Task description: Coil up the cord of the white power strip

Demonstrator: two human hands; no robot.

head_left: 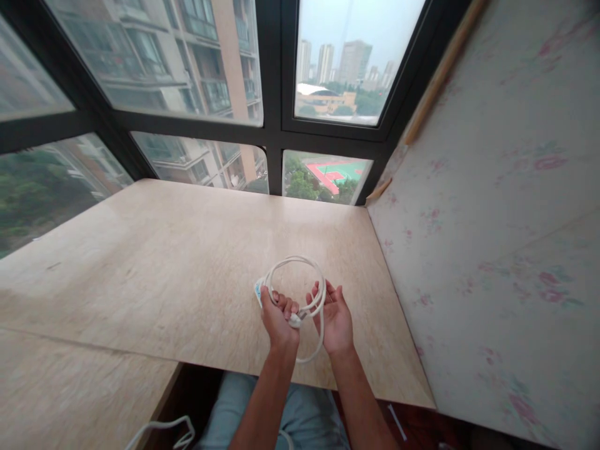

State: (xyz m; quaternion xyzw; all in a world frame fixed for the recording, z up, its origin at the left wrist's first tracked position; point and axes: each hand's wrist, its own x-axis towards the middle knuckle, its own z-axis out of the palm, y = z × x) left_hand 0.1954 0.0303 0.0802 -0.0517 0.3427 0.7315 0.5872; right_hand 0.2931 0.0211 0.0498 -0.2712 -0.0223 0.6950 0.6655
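Note:
A white power cable (pixel 300 258) is wound into a loose round coil above the tabletop. My left hand (pixel 280 312) is closed around the coil's left side. Out of that fist show a white plug (pixel 295 320) on the right and a white block with a blue label (pixel 257 290) on the left, partly hidden by my fingers. On the coil's right side, my right hand (pixel 337 319) is palm up, its fingers curled loosely about the strands and its thumb apart. One longer strand of cable hangs below the coil between my wrists.
The beige marble-patterned top (pixel 187 269) runs up to dark-framed windows (pixel 274 134). A flower-papered wall (pixel 492 250) bounds it on the right. At lower left, another white cord (pixel 162 425) lies by the gap in the top. My legs (pixel 309 412) are below the near edge.

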